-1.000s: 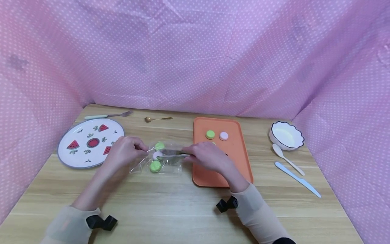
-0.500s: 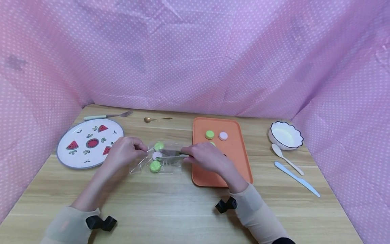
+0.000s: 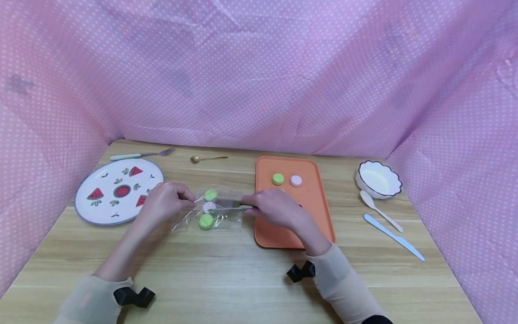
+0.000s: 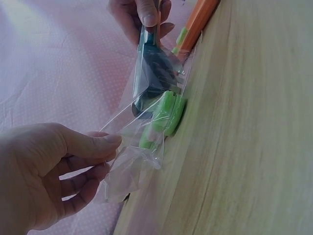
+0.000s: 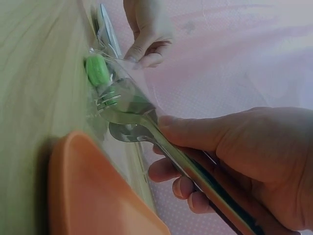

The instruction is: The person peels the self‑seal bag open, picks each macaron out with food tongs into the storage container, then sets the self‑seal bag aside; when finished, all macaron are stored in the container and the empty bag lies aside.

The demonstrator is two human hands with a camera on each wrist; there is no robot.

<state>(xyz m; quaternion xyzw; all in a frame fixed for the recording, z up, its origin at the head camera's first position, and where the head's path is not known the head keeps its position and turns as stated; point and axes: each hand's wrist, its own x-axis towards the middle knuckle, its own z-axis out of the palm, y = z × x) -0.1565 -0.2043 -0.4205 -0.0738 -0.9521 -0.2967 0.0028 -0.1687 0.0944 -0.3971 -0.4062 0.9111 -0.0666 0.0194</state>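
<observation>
My left hand (image 3: 166, 200) pinches the edge of a clear plastic bag (image 4: 127, 171) between thumb and fingers. Inside the bag lie a green macaron (image 3: 211, 195), a pale lilac macaron (image 3: 208, 207) and another green macaron (image 3: 206, 221) in a row. From the right, my right hand (image 3: 275, 207) grips a pair of metal serving tongs (image 5: 171, 154), one side shaped like a fork and the other broad and rounded. Their heads reach into the bag, by the lilac macaron. Whether they clamp it is hard to tell through the plastic.
An orange tray (image 3: 311, 202) bears a green macaron (image 3: 278, 179), a pale pink macaron (image 3: 296, 181) and one mostly hidden. Around are a watermelon plate (image 3: 105, 211), fork (image 3: 139, 155), gold spoon (image 3: 208, 158), scalloped bowl (image 3: 378, 180), white spoon (image 3: 382, 212) and light-blue knife (image 3: 394, 237).
</observation>
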